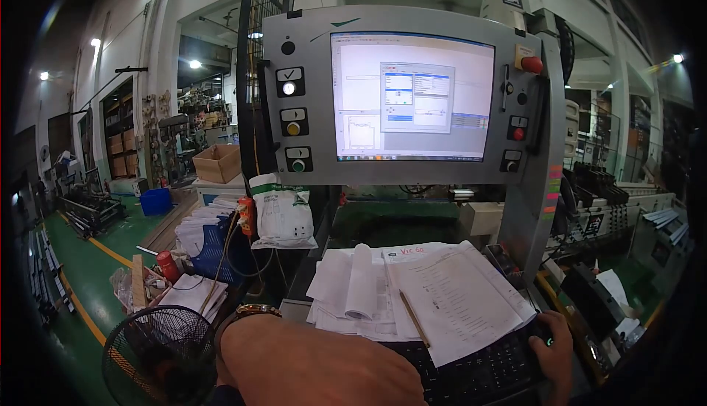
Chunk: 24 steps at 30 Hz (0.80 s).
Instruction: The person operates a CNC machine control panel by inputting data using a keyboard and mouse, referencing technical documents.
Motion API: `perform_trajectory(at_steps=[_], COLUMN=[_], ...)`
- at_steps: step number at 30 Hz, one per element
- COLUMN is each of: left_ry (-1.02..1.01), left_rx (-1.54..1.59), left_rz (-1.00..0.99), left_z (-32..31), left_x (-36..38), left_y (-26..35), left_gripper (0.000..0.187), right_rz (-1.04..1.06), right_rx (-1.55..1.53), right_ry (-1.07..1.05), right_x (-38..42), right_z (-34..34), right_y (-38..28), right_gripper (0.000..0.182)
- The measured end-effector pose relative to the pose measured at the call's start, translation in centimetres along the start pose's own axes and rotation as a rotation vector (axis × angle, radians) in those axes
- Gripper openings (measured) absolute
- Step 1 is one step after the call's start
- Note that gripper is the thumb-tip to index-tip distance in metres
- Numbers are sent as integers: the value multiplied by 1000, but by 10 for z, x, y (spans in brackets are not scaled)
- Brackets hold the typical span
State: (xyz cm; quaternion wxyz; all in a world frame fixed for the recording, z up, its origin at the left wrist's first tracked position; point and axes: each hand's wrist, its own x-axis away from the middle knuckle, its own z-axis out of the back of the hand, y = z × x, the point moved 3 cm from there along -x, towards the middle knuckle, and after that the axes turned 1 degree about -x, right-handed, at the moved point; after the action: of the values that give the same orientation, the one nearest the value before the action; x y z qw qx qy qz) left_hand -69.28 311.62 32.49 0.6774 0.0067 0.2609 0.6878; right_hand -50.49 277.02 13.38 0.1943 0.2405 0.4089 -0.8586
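Black computer keyboard (pixel 486 373), right hand (pixel 557 351) at its right end, fingers curled, grip unclear, left hand (pixel 353 368) at its left end, finger state hidden.

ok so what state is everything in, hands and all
screen: on, dialog window open
left hand: back up, fingers hidden
right hand: fingers bent, by the keyboard's right end
keyboard: partly covered by papers
one sheet: rolled up
pencil: lying on the papers
cardboard box: top open
fan: can't tell if running
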Motion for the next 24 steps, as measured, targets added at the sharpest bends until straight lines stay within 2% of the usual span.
perform_trajectory(at_steps=[24], left_ry=[6], left_rx=[-3], left_rz=[-17], left_z=[0], left_x=[-1], left_y=[-2], left_gripper=[109], right_rz=[-68], right_rx=[-36], right_ry=[9], right_x=[0], right_z=[1], right_y=[-1], right_gripper=[52])
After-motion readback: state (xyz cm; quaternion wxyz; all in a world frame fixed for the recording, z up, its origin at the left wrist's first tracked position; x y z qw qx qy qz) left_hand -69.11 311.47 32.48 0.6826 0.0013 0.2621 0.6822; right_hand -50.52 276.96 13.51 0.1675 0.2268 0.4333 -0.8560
